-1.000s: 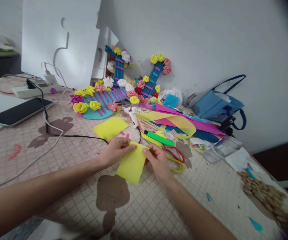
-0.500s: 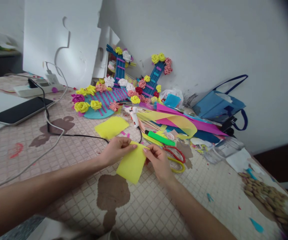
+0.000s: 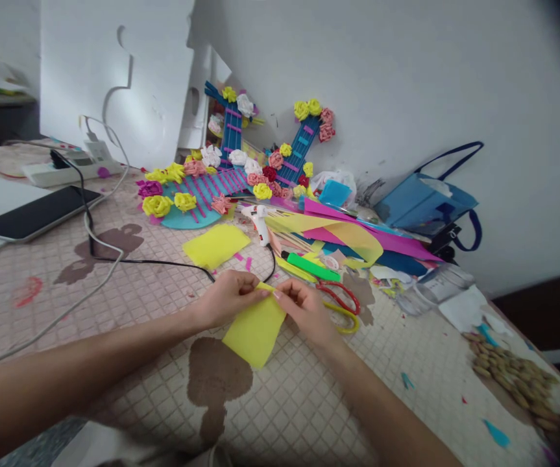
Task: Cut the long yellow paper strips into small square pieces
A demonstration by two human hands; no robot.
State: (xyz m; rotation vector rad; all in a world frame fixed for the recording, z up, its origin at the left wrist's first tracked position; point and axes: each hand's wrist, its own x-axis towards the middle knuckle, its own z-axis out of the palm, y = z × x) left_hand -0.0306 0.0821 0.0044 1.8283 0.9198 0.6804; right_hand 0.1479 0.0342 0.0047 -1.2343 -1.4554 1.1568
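A rectangular piece of yellow paper [image 3: 255,334] hangs from my fingers, its lower part sloping toward me above the table. My left hand [image 3: 228,295] pinches its top edge between thumb and fingers. Close beside it, my right hand [image 3: 304,308] pinches the same edge near the right corner, the two thumbs almost meeting. Beyond my left hand lies more yellow paper [image 3: 216,245]. A white hot glue gun [image 3: 259,227] rests behind my hands. Just right of my right hand are scissors with a red handle [image 3: 342,296] and a yellow handle [image 3: 345,319].
Flower-covered blue decorations [image 3: 202,198] stand at the back. A green marker [image 3: 313,266] lies before coloured paper strips [image 3: 372,237]. A black cable [image 3: 148,262] crosses the left side near a phone [image 3: 36,213]. A blue bag [image 3: 426,201] and some nuts [image 3: 513,376] are on the right.
My hands have drawn closer together along the paper's top edge. The paper's lower end has dropped slightly toward me.
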